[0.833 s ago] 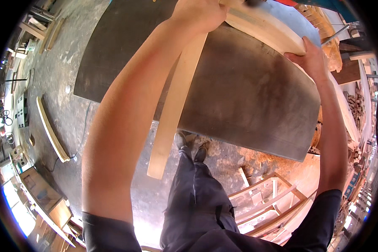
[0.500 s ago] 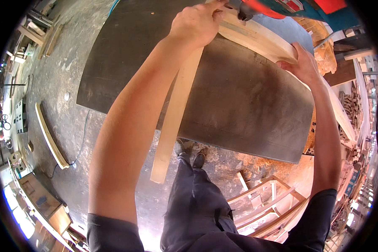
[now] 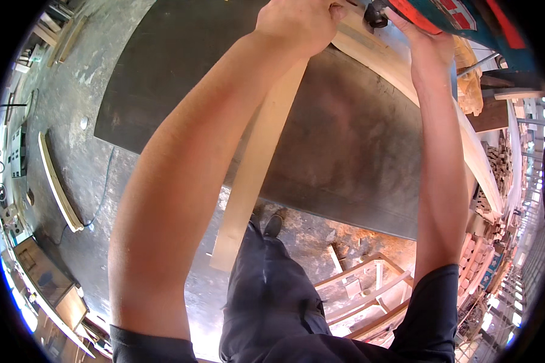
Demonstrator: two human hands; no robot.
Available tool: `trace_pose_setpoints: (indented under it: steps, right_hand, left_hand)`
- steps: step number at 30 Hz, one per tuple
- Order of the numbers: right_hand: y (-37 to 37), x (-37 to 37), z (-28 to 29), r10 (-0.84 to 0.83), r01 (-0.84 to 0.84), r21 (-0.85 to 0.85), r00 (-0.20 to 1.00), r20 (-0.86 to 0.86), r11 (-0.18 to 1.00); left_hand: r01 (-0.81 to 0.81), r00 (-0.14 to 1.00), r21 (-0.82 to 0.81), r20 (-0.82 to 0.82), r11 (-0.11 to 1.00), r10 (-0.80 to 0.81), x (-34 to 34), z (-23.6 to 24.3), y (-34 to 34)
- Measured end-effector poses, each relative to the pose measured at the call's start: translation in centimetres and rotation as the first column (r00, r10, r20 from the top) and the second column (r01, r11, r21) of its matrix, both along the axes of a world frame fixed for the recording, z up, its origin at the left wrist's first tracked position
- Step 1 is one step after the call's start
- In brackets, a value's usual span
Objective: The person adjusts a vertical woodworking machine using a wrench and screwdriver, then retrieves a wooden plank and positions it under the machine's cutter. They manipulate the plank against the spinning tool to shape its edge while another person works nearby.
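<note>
At the top, my left hand (image 3: 300, 24) is closed at the upper end of a long, pale wooden strip (image 3: 248, 181), which slants down past the table's near edge. Its fingertips meet the end of a curved wooden board (image 3: 381, 63) that bends away to the right. My right hand (image 3: 430, 45) is raised against a red and teal power machine (image 3: 466, 21). Its thumb stretches toward a black knob (image 3: 375, 15), while the casing hides its other fingers. Beneath both pieces lies a dark metal tabletop (image 3: 345, 145).
A curved wooden strip (image 3: 59, 181) lies on the concrete floor at left, near a thin cable (image 3: 107, 187). A wooden frame (image 3: 369, 284) stands low at right, near sawdust (image 3: 369, 237). Stacked wood pieces (image 3: 475, 260) fill the right side.
My right hand has left the curved board and moved up and left to the machine. My left hand stays at the strip's upper end. The whole view has shifted slightly.
</note>
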State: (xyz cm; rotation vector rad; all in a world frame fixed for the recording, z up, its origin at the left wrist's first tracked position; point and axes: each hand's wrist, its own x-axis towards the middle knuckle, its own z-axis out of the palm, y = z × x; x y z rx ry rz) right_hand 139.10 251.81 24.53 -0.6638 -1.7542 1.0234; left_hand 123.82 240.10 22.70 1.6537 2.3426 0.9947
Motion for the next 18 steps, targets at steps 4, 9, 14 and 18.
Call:
trace_pose_setpoints:
  steps: [4, 9, 14, 18]
  right_hand:
    - [1.0, 0.9, -0.8, 0.253, -0.252, 0.021, 0.967, -0.033, 0.967]
    - [1.9, 0.5, -1.8, 0.174, -0.178, -0.079, 0.984, -0.045, 0.981]
    - [1.8, 0.7, -2.4, 0.274, -0.277, -0.008, 0.954, -0.127, 0.961]
    - [2.5, 0.9, -2.6, 0.319, -0.323, -0.015, 0.941, -0.111, 0.946]
  left_hand:
    - [-0.006, 1.0, -0.004, -0.002, 1.0, 0.006, -0.1, -0.5, 0.1]
    - [0.034, 0.999, 0.111, -0.03, 0.993, -0.031, 0.3, -0.6, -0.4]
    - [-0.021, 0.999, 0.005, -0.031, 1.0, 0.022, 0.0, -0.7, 0.2]
    - [-0.017, 0.997, 0.027, -0.075, 0.999, 0.019, 0.4, -0.5, 0.3]
